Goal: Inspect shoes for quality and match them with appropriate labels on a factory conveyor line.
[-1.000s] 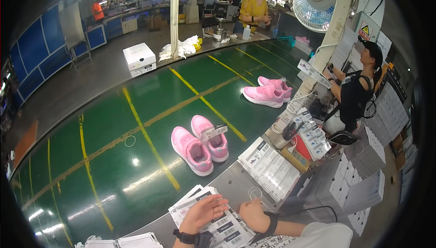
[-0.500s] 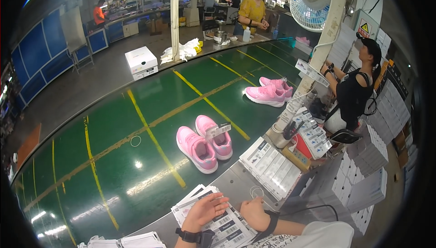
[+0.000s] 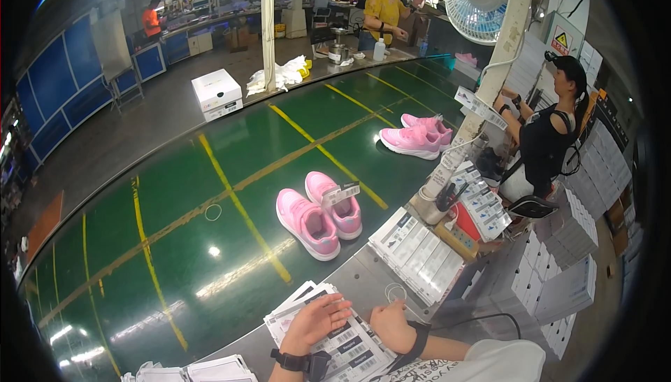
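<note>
One label stack (image 3: 355,351) under my left hand (image 3: 320,322), loosely wide and nearer. My right hand (image 3: 391,327) curled right of it, grip can't tell. Stack's long axis slants away leftward.

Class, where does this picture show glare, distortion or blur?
Head view: white glare streaks the green conveyor belt, whose far edge bows under fisheye distortion; the left hand shows no obvious motion blur; the distant orange-shirted worker looks soft.

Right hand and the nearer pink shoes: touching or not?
Apart. The head view shows grey metal ledge and green belt between right hand and nearer pink shoes.
</note>
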`<state>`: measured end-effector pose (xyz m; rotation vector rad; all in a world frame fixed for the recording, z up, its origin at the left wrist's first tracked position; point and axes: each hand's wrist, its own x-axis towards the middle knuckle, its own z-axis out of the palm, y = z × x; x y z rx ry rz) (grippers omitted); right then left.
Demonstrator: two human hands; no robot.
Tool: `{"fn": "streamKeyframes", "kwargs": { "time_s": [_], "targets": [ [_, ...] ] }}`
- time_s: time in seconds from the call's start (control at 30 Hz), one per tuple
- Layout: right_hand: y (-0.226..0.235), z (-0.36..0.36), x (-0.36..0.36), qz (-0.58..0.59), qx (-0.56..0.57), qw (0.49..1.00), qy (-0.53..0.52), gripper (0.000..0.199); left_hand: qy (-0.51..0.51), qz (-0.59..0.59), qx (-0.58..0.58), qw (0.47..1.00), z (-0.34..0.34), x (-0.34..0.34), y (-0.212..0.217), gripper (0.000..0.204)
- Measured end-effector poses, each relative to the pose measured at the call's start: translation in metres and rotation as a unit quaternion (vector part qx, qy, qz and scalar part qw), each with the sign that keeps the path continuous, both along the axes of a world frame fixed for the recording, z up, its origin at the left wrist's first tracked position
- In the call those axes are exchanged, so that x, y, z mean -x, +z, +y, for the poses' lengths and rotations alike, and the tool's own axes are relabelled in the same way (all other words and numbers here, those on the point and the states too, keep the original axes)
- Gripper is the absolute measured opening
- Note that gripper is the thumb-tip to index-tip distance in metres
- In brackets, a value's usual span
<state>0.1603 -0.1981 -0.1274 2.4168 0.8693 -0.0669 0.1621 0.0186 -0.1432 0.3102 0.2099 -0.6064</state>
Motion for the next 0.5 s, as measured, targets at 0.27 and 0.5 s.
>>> {"fn": "streamKeyframes", "kwargs": {
  "time_s": [0.27, 0.5],
  "targets": [
    [-0.0017, 0.0007, -0.0004, 0.012, 0.039, 0.999, 0.004, 0.035, -0.003, -0.003, 0.002, 1.000, 0.0008, 0.0008, -0.0029, 0.033],
    [0.0049, 0.0027, -0.0002, 0.027, 0.022, 0.999, -0.015, 0.035, -0.005, -0.004, -0.002, 1.000, 0.0005, 0.0008, -0.0015, 0.032]
  ]
}}
